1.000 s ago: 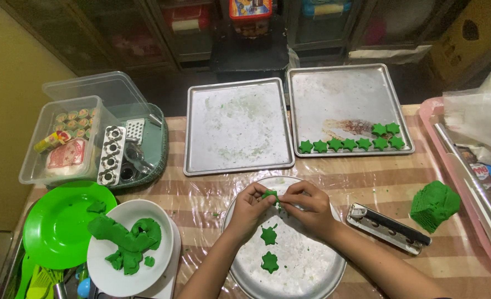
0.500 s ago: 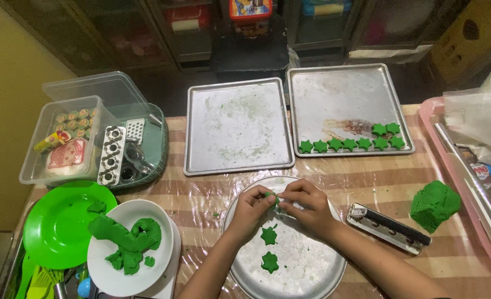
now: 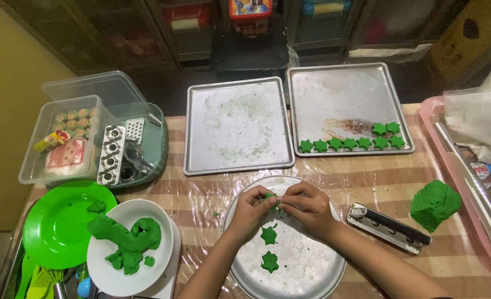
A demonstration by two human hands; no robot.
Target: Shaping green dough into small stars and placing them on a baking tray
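Both hands meet over the round floured metal plate [image 3: 312,277] on the striped, plastic-covered worktop [image 3: 201,191]. The left hand [image 3: 249,210] and right hand [image 3: 310,209] pinch a small piece of green dough [image 3: 270,196] between their fingers, closed tightly on it; its shape is mostly hidden, perhaps a star. Below them two green star-shaped dough pieces [image 3: 268,249] lie on the plate. A white bowl of green dough scraps [image 3: 130,243] sits to the left, beside a bright green plastic plate [image 3: 57,227]. A rectangular metal baking tray [image 3: 348,105] behind holds a row of green stars. A green dough block [image 3: 435,204] rests at right.
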